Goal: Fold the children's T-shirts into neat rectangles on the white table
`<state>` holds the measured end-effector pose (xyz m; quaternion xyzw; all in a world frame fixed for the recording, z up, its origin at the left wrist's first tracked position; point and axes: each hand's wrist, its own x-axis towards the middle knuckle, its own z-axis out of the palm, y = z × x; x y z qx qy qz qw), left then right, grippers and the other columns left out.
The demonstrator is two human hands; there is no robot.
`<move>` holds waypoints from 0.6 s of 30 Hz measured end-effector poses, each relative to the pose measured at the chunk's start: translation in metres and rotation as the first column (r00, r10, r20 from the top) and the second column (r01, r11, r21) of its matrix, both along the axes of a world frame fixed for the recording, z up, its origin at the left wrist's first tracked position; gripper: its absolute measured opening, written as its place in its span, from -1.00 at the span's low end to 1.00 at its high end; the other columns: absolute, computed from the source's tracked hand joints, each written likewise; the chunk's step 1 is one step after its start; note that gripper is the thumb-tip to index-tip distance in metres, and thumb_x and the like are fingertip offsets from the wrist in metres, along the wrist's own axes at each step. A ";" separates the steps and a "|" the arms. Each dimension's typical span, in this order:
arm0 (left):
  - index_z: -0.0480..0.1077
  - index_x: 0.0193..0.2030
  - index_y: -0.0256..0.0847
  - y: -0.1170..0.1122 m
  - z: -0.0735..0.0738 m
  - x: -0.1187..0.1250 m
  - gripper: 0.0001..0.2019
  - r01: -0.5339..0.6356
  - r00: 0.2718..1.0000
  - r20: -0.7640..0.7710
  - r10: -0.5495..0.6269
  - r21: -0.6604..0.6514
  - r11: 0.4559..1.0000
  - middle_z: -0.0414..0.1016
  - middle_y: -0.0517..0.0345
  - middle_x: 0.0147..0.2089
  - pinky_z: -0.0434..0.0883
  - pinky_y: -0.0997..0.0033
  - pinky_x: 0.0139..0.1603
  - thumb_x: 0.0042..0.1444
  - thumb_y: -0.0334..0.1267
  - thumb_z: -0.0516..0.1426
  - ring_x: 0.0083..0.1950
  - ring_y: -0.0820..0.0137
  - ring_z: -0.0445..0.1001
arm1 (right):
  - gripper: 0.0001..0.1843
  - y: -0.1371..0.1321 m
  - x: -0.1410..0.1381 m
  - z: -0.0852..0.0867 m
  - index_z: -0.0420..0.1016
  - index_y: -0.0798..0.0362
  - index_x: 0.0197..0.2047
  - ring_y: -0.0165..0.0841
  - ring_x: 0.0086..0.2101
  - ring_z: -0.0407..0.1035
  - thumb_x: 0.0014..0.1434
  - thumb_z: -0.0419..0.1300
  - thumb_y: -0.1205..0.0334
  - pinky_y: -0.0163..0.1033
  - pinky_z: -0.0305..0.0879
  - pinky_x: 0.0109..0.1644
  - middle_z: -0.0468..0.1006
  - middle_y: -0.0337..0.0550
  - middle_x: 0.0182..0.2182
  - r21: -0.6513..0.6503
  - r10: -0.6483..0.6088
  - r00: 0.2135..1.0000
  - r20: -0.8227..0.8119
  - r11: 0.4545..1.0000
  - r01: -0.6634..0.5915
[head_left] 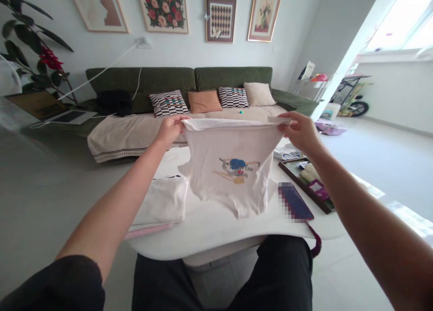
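Over one white table (pixel 209 232), the left hand (pixel 171 129) and right hand (pixel 299 130) each pinch a top corner of one white shirt (pixel 209 162), spread between them. Its upside-down print partly reads "HEL" and "ANG". From the shirt, one pile of folded clothes (pixel 162 200) lies at eight o'clock, one phone (pixel 299 203) at four, four cushions (pixel 204 102) at twelve; one tray (pixel 306 189), near three, holds a purple item (pixel 318 189) among others.

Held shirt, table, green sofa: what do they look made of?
Shirt: thin matte knit, probably cotton; it hangs in soft creases. Table: smooth white top, perhaps laminate or painted wood; no grain shows. Sofa: dark green fabric, maybe velvet; soft, uneven shading suggests a nap.
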<state>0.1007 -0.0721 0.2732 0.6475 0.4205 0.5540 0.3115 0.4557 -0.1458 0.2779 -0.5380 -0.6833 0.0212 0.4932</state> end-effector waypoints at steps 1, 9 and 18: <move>0.43 -0.33 -0.32 -0.004 0.007 0.000 -0.81 0.004 1.000 0.011 -0.005 0.105 0.995 0.48 0.12 -0.35 0.32 0.43 -0.23 -0.08 -0.24 0.16 -0.31 0.44 0.41 | -0.63 -0.007 0.001 0.008 0.36 0.22 -0.01 -0.53 -0.48 0.28 0.12 0.06 0.27 -0.35 0.21 -0.38 0.49 -0.09 -0.40 0.070 -0.003 1.000 0.012 0.998 0.003; 0.49 -0.29 -0.26 -0.081 -0.063 -0.008 -0.79 0.268 0.911 -0.304 -0.277 -0.073 0.961 0.53 0.06 -0.22 0.31 0.31 -0.04 -0.05 -0.21 0.15 -0.15 0.27 0.44 | -0.59 -0.093 0.011 -0.094 0.30 -0.04 0.08 -0.34 -0.25 0.40 0.16 -0.04 0.27 -0.22 0.31 -0.16 0.47 -0.14 -0.12 -0.057 -0.096 0.952 0.291 0.991 0.117; 0.51 -0.25 -0.06 -0.135 -0.218 0.012 -0.69 0.336 0.655 -0.514 -0.553 -0.458 0.823 0.55 0.19 -0.20 0.32 0.38 -0.06 -0.09 -0.39 0.04 -0.13 0.27 0.47 | -0.62 -0.143 0.018 -0.262 0.39 -0.06 -0.04 -0.21 -0.19 0.40 0.08 -0.05 0.18 -0.13 0.32 -0.13 0.47 -0.05 -0.13 -0.651 0.145 0.950 0.276 0.755 0.074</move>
